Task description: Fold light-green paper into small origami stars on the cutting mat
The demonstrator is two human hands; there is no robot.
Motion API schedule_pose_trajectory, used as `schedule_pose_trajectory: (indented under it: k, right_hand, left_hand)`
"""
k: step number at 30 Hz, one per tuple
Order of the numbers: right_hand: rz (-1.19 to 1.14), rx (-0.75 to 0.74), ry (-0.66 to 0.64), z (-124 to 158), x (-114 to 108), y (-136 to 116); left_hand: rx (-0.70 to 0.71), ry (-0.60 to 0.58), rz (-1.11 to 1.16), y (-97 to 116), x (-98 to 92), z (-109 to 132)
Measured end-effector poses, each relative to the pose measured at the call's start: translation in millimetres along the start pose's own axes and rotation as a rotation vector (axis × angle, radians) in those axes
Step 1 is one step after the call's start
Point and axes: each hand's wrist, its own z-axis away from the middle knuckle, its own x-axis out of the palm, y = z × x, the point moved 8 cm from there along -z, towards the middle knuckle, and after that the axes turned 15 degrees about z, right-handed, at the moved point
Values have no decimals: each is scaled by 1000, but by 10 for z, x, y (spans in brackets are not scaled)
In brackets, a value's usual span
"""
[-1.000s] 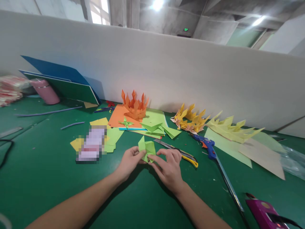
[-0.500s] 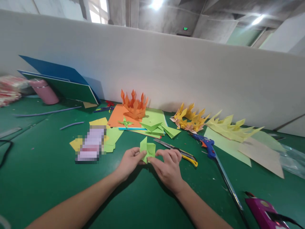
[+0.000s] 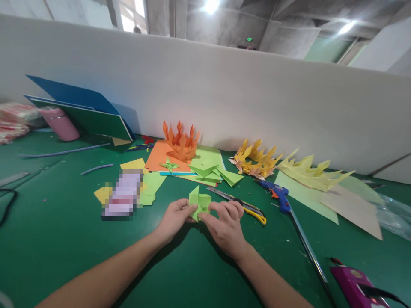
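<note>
A small piece of folded light-green paper (image 3: 195,197) is held up between my two hands just above the green table. My left hand (image 3: 175,217) pinches its left side, thumb in front and fingers behind. On the other side, my right hand (image 3: 226,222) grips the lower right edge between thumb and index finger, its other fingers curled. One flap stands upright at the left, and the right part curves open. Close beyond my right hand lies a utility knife (image 3: 253,210) with a yellow and black handle and its blade out.
Behind are folded green pieces (image 3: 205,170), an orange paper crown (image 3: 183,145), a yellow crown (image 3: 257,158) and a pale-green spiky strip (image 3: 316,173). A blue glue gun (image 3: 282,196) lies right, near a magenta device (image 3: 356,284). A blurred phone-like object (image 3: 123,194) and pink bottle (image 3: 59,124) are left.
The right part of the folded green paper has bent and opened a little more under my right fingers. Both hands stay in nearly the same place.
</note>
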Motion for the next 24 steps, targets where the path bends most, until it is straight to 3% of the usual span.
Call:
schedule_pose_trajectory:
  k: [24]
  right_hand:
    - [-54,9,-22,-39,4,-57]
  left_hand:
    - [62,-51,-98,20,52,-7]
